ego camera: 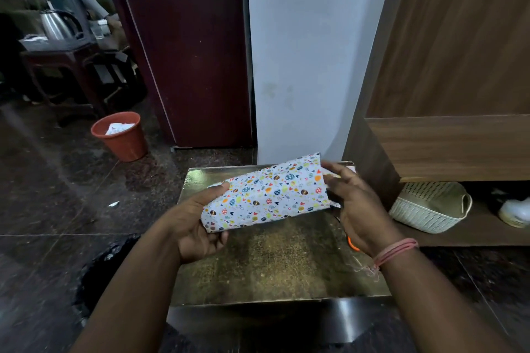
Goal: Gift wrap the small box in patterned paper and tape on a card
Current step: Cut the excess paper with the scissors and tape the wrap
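Here, an orange bin (120, 136) on the dark floor, crumpled white paper inside; a cream woven basket (430, 206) on the low shelf at right, its contents hidden; a parcel (265, 193) wrapped in white paper printed with small coloured eggs and hearts, held tilted above the gold table (275, 264), its far end an open paper sleeve; the left hand (198, 226) grips the near end, thumb on top; the right hand (361, 209) holds the far end, fingers loosely curled.

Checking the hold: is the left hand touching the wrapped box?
Touching. The head view shows the left hand gripping the wrapped box at its near end, thumb on top.
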